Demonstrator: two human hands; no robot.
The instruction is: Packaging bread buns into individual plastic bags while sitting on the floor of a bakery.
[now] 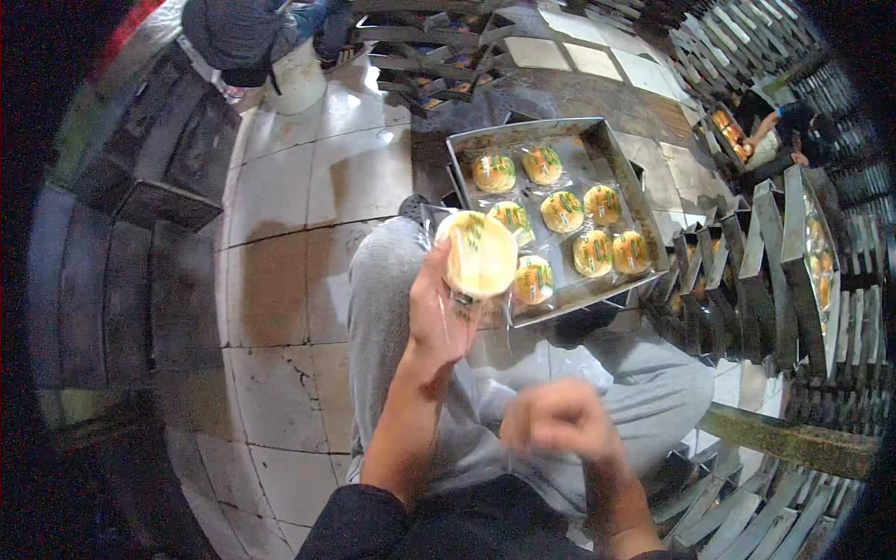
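My left hand (439, 308) holds up a round, pale bun (481, 255) in a clear plastic wrapper with green print. The bun is above my knee and overlaps the near left corner of a metal tray (595, 299) in view. Inside that tray lie several golden-topped wrapped buns (562, 212), their wrappers printed in green and orange. Over my lap, my right hand (556, 420) is motion-blurred with its fingers curled. Whether it has anything in it cannot be made out. Clear plastic (581, 367) lies across my lap behind it.
Stacked metal trays (763, 280) crowd the right side, with a wooden beam (791, 439) below. Another person (801, 133) reaches into a tray of baked goods at far right. At upper left, a second person (231, 35) is beside a white bucket (299, 80). Tiled floor (280, 280) lies left.
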